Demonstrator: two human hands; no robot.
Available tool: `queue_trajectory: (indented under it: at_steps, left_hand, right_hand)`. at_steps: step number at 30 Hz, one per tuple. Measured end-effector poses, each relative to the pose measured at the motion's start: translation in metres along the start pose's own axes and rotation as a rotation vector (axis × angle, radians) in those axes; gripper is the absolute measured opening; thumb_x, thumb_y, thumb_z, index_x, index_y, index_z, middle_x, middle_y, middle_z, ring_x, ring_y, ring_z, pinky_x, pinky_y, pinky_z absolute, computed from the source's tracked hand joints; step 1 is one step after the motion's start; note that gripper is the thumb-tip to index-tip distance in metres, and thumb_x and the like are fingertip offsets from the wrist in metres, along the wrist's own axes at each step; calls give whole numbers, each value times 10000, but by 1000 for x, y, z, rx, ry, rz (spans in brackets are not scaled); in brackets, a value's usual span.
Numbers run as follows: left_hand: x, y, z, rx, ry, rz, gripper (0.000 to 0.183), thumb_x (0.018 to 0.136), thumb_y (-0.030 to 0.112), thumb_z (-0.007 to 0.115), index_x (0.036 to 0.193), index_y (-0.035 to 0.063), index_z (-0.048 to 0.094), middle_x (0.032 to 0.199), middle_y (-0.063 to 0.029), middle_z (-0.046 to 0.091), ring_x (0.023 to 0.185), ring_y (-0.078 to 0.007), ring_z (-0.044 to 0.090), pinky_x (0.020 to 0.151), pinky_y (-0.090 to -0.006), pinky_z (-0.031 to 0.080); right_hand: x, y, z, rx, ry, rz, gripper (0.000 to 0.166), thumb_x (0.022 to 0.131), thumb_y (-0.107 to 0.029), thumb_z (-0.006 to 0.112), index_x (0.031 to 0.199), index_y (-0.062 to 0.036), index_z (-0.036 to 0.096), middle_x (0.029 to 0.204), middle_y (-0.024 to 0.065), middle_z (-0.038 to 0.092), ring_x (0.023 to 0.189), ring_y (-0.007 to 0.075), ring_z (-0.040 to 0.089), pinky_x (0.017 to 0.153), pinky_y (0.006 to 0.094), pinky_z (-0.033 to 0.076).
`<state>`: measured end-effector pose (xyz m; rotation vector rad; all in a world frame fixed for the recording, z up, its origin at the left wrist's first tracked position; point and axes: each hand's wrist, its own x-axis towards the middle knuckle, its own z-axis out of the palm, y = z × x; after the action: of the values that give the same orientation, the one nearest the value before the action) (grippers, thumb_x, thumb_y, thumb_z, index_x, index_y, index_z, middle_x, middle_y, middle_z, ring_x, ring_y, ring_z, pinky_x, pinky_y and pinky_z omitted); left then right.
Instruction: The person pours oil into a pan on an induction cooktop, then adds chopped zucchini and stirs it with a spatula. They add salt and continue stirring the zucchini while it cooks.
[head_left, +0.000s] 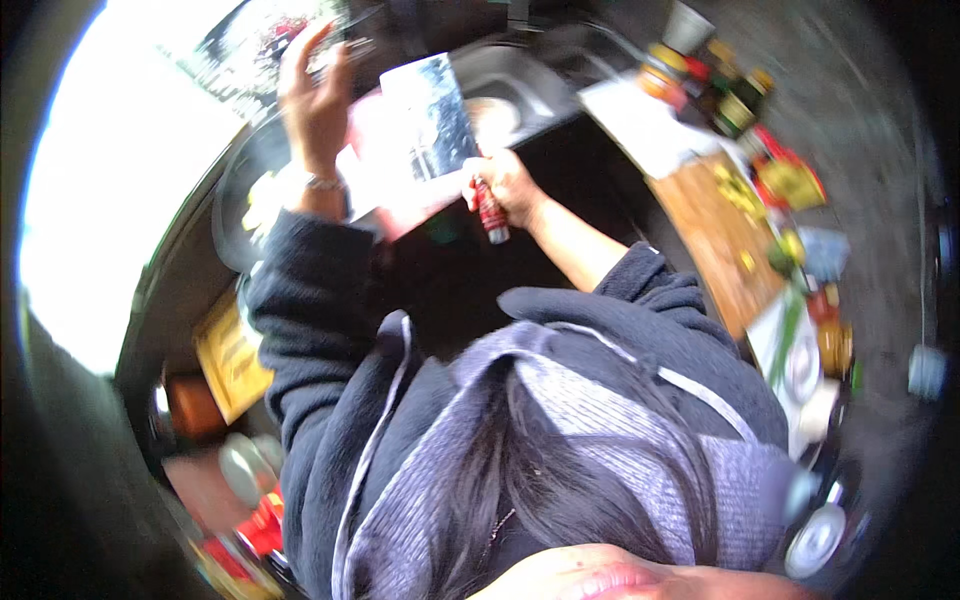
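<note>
My right hand (506, 184) is closed around the red handle of a cleaver (431, 116), whose broad, shiny blade points up and to the left. The blade is held above the counter near the sink (536, 90). My left hand (319, 105) is raised to the left of the blade, fingers apart, with nothing seen in it. Beneath and beside the blade lies a pinkish surface (409, 206), too blurred to name. Left of my left wrist, a large round pan or bowl (232, 187) holds pale yellow pieces (262, 206).
On the right stand a wooden cutting board (709, 225) with yellow pieces, a dark bottle (742, 101), jars and a yellow-red packet (791, 180). Green onions (787, 330) lie at the board's near end. A yellow tray (232, 356) is at left, by a bright window (90, 187).
</note>
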<state>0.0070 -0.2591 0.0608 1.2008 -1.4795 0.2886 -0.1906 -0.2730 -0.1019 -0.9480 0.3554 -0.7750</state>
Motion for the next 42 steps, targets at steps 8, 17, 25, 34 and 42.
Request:
queue_trajectory:
  at_steps: [8, 17, 25, 34, 42]
  left_hand:
    - [-73, 73, 278, -565, -557, -249, 352, 808, 153, 594, 1128, 26, 519, 1154, -104, 528, 1089, -207, 481, 943, -298, 349]
    - [-207, 219, 554, -144, -1221, 102, 737, 698, 662, 507, 1193, 117, 502, 1297, -125, 404, 1208, -316, 352, 971, -512, 271]
    - [-247, 252, 618, 7, -1592, 277, 536, 740, 616, 456, 1087, 232, 594, 1138, -70, 550, 1117, -289, 453, 963, -479, 279]
    - [-259, 251, 533, -234, -1279, 339, 575, 706, 554, 590, 1130, 167, 555, 1202, -109, 488, 1098, -305, 451, 923, -424, 348]
    - [-242, 179, 564, -147, -1263, 169, 718, 685, 658, 538, 1177, 135, 539, 1222, -190, 465, 1162, -356, 395, 956, -443, 333]
  right_hand:
    - [-250, -21, -161, -53, 859, -312, 69, 836, -91, 456, 895, -58, 441, 574, 42, 471, 450, 121, 473, 420, 260, 411]
    - [-380, -3, -206, -11, 1488, -191, 45, 804, -72, 418, 797, -36, 444, 554, 52, 480, 434, 143, 479, 386, 256, 372]
    - [-377, -10, -230, -81, 1412, -135, 21, 790, -52, 415, 783, -33, 422, 570, 74, 503, 470, 152, 504, 421, 269, 421]
    - [-355, -30, -248, 15, 1391, -163, 91, 851, -100, 419, 906, -28, 407, 606, 54, 468, 498, 147, 484, 467, 267, 409]
    - [-332, -24, -268, 49, 1274, -67, 139, 840, -30, 403, 978, -36, 389, 622, 60, 490, 452, 157, 507, 395, 293, 414]
